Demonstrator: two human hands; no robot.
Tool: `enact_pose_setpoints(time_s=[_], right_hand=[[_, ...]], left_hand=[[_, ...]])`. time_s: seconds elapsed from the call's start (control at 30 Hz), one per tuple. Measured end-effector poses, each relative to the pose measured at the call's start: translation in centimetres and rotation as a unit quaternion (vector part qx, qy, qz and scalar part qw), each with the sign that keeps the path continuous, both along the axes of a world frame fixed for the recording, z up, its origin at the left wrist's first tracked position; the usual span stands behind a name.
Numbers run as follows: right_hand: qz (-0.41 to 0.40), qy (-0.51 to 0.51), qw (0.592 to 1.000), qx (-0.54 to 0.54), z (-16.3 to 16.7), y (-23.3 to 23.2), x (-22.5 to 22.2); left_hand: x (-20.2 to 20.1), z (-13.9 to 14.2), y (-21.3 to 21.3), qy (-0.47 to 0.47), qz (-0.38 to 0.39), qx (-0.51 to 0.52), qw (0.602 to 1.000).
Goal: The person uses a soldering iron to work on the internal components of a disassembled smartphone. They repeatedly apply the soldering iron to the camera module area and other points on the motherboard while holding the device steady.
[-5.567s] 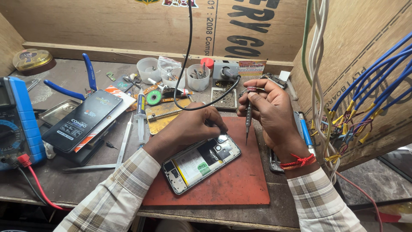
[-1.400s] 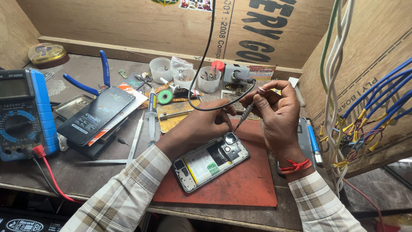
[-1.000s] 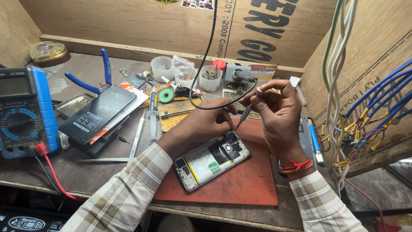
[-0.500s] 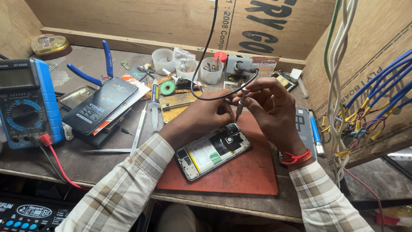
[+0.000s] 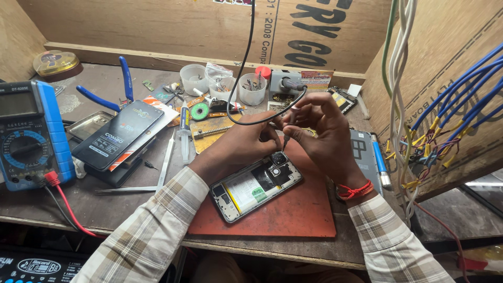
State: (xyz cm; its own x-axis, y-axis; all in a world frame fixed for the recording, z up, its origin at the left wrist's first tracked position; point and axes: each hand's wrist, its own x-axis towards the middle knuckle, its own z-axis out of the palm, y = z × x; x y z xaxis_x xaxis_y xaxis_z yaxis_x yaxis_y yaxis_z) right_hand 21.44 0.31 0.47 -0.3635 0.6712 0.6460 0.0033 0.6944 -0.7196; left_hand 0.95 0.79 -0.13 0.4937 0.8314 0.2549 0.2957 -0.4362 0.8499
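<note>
An opened smartphone point(image 5: 255, 186) with its back cover off lay tilted on a red work mat point(image 5: 293, 215) at the centre of the table point(image 5: 105, 204). The left hand point(image 5: 238, 149) rested at the phone's upper edge, fingers curled together and pressing by the camera module point(image 5: 279, 158). The right hand point(image 5: 322, 139), just right of it, had its fingers pinched on a thin screwdriver point(image 5: 286, 140) whose tip pointed down at that module. A black cable point(image 5: 245, 63) hung from the top of the frame and looped in front of both hands. At the left edge stood a blue multimeter point(image 5: 31, 136); beside it lay a dark phone box point(image 5: 118, 135). Small plastic cups point(image 5: 251, 89) sat in the upper middle, and blue wires point(image 5: 456, 115) hung at the right.
</note>
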Motion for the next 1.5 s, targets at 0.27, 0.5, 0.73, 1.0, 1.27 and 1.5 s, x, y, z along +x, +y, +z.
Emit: enact_pose_setpoints(time_s=[0.27, 0.5, 0.73, 1.0, 1.27, 1.5], right_hand=[[0.030, 0.027, 0.998, -0.038, 0.3, -0.1, 0.1], [0.047, 0.015, 0.998, -0.029, 0.1, 0.1, 0.2], [0.022, 0.007, 1.000, -0.009, 0.0, 0.6, 0.5], [0.083, 0.033, 0.995, -0.034, -0.6, 1.0, 0.7], [0.067, 0.034, 0.997, -0.006, -1.1, 1.2, 0.7], [0.033, 0.065, 0.997, 0.000, -1.3, 1.6, 0.8]], left_hand=[[0.0, -0.7, 0.8, -0.002, -0.002, 0.018, 1.000], [-0.1, -0.3, 0.6, -0.004, -0.001, 0.016, 1.000], [-0.1, -0.5, 1.1, 0.020, -0.014, 0.014, 1.000], [-0.6, -1.0, 1.6, 0.036, -0.012, 0.043, 0.998], [-0.6, -0.4, 0.8, 0.037, -0.023, 0.109, 0.993], [-0.7, -0.4, 0.0, 0.050, -0.015, 0.095, 0.994]])
